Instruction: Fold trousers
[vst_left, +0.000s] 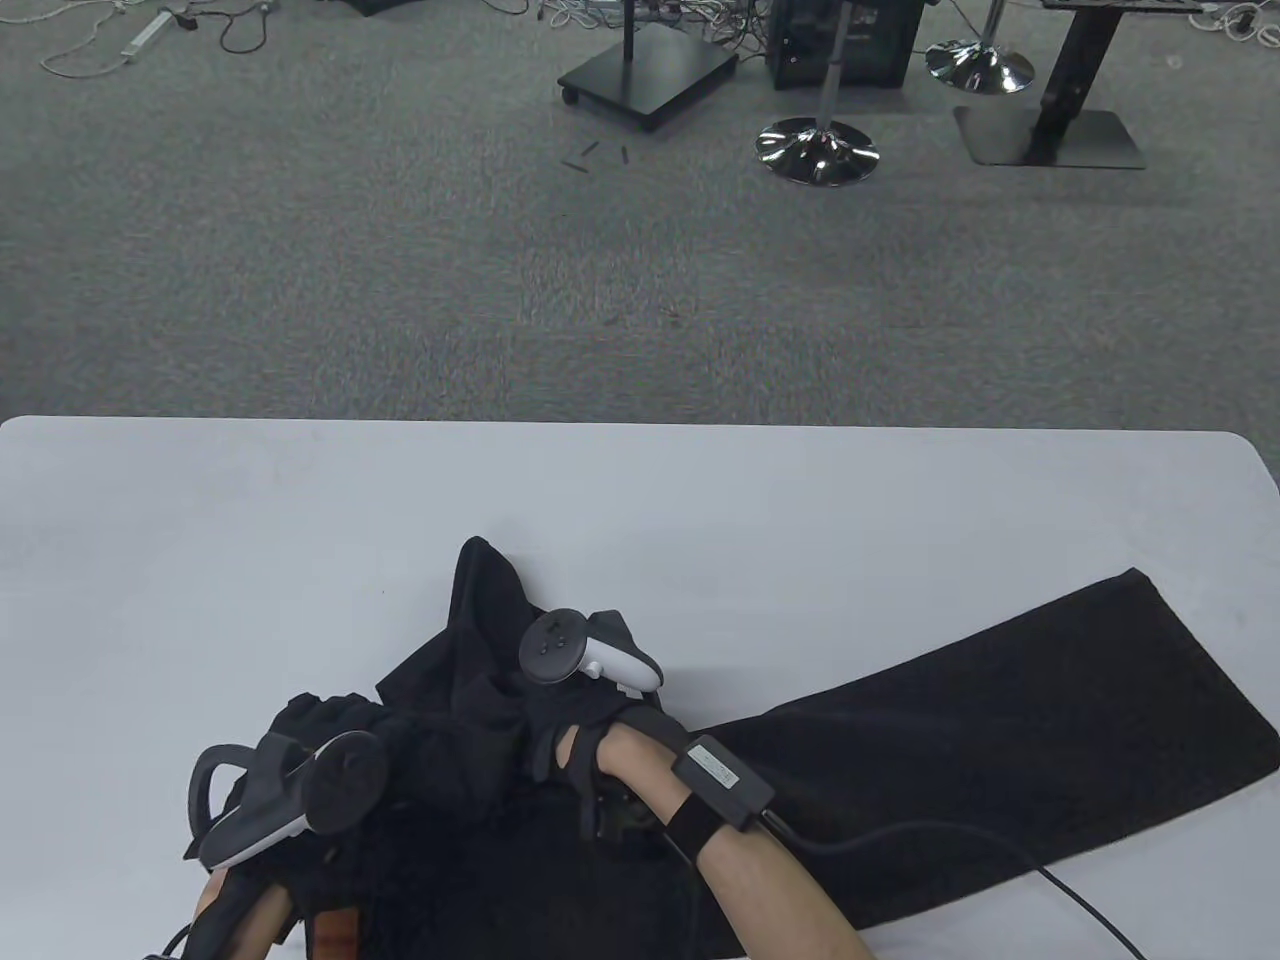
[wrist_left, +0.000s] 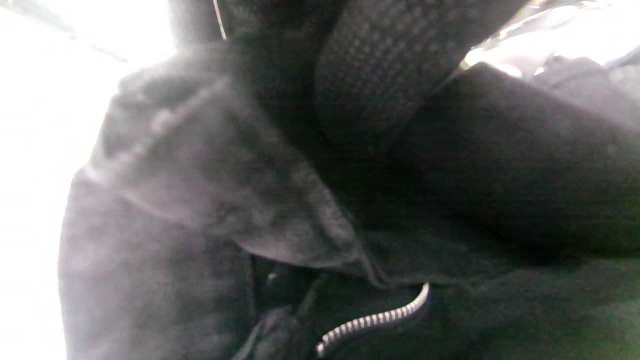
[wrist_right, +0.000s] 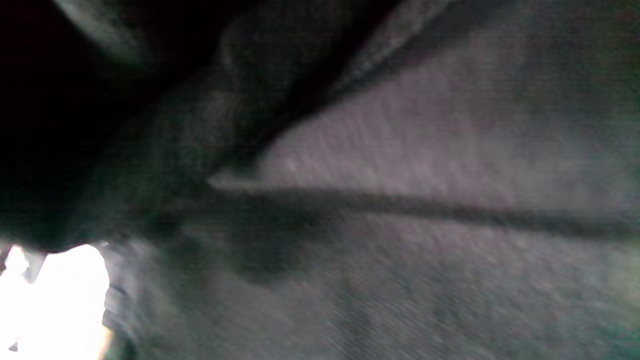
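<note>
Right hand (vst_left: 585, 720) down on the bunched top part of the black trousers (vst_left: 960, 720), near the middle of the table's front edge. Fingers tucked into the dark cloth, so hard to tell how tight the hold is. White and grey tracker (vst_left: 585, 655) strapped on the back of that hand, and a small black box (vst_left: 722, 780) strapped on the wrist with a cable running off toward the bottom right.

Left hand (vst_left: 265, 800) just beside it on the left, also on the crumpled cloth, mostly hidden under its own dark tracker (vst_left: 300, 790). In the left wrist view, a gloved finger (wrist_left: 380, 70) with a dotted pattern pressing into a fold of the cloth. Cannot tell whether that hand is closed around any cloth.

Also in the left wrist view, a short row of silver zipper teeth (wrist_left: 375, 320) peeking out low down among the folds.

One trouser leg lying long and flat out to the right, reaching close to the right edge of the white table (vst_left: 300, 520). Top part heaped in a lump by the hands, with a point of cloth sticking up behind the right hand.

Grey carpet (vst_left: 400, 250) past the table, with chair bases and cables far back.
</note>
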